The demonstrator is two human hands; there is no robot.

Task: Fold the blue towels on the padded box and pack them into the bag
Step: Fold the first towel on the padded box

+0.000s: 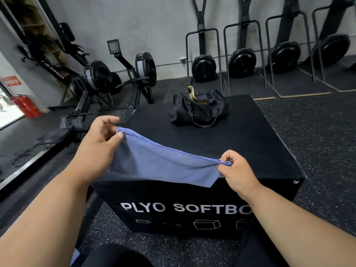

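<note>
A light, limp blue towel (161, 164) is held stretched above the near edge of the padded box (250, 143), its top corners pinched by the left hand (100, 137) and right hand (237, 170), the best places for gripping such soft cloth.

Your view is evenly lit and moderately bright, with soft indoor light and no hard shadows on the box (250, 135). Daylight comes in at the far left edge, where the window (7, 110) is blown out to white. The wall (154, 20) reads flat grey without glare. You get strong wide-angle bending: the machines (285, 53) along the top right lean and curve, and your arms stretch toward the lower corners. The towel (159, 162) and both hands look sharp, while the top right corner smears slightly. The black bag (198, 108) loses detail in its dark folds.
</note>
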